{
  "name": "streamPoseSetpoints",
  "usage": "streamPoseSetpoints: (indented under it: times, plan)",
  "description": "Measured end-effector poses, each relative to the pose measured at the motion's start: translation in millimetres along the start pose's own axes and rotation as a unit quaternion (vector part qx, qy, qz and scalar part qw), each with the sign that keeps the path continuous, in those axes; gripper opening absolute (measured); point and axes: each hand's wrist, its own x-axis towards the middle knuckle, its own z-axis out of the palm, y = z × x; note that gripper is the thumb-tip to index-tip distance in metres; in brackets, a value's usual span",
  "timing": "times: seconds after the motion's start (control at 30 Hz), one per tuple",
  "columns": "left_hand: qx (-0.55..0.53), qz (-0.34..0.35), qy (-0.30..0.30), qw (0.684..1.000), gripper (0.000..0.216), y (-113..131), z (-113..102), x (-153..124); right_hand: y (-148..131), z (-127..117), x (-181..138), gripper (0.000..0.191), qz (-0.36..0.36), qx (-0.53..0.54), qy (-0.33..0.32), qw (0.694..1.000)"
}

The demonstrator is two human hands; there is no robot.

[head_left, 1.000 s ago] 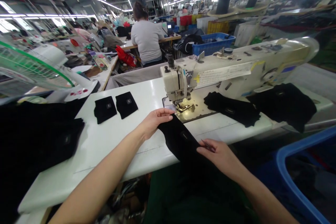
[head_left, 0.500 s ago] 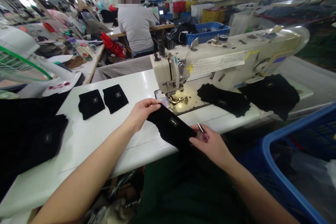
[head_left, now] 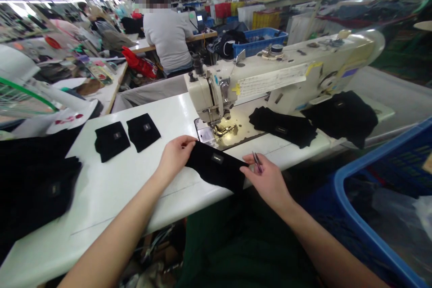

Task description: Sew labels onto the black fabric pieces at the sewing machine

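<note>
A black fabric piece point(head_left: 216, 166) with a small woven label is stretched between my hands at the front of the sewing machine point(head_left: 216, 99). My left hand point(head_left: 177, 155) pinches its upper left corner, close to the needle plate. At the opposite end, my right hand point(head_left: 266, 177) grips the right edge between thumb and finger. Tucked in that same hand is a small pointed metal tool point(head_left: 256, 161) that looks like thread snips; its lower part is hidden by the fingers. The presser foot point(head_left: 221, 129) sits just beyond the fabric.
Two labelled black pieces point(head_left: 143, 131) lie on the white table point(head_left: 135, 189). More black pieces point(head_left: 283, 127) rest under the machine arm, and a dark pile point(head_left: 37, 189) covers the left end. A blue basket point(head_left: 340, 189) stands at right. A person point(head_left: 168, 38) sits ahead, facing away.
The fabric piece has been swung flatter and lies closer to level, its label turned more toward me. Both hands keep their hold. The whole view has shifted slightly.
</note>
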Motion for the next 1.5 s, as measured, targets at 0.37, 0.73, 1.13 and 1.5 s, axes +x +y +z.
streamPoseSetpoints:
  times: [0.37,0.73,1.13,1.5]
  plan:
    - [-0.003,0.211,-0.345,0.915,0.014,37.0,40.1,-23.7,-2.9,0.7,-8.1,0.028,-0.019,0.11,-0.043,0.993]
    - [-0.064,0.141,-0.336,0.929,0.012,32.4,34.5,-21.7,-8.0,-4.6,-11.5,0.017,0.001,0.056,-0.129,0.99]
    - [-0.039,0.152,-0.333,0.93,0.013,32.6,33.9,-20.4,-10.2,-4.4,-8.5,0.018,0.001,0.052,-0.133,0.99]
    - [-0.029,0.15,-0.337,0.929,0.013,38.4,34.4,-21.2,-10.4,-5.6,-5.3,0.017,-0.016,0.022,-0.129,0.991]
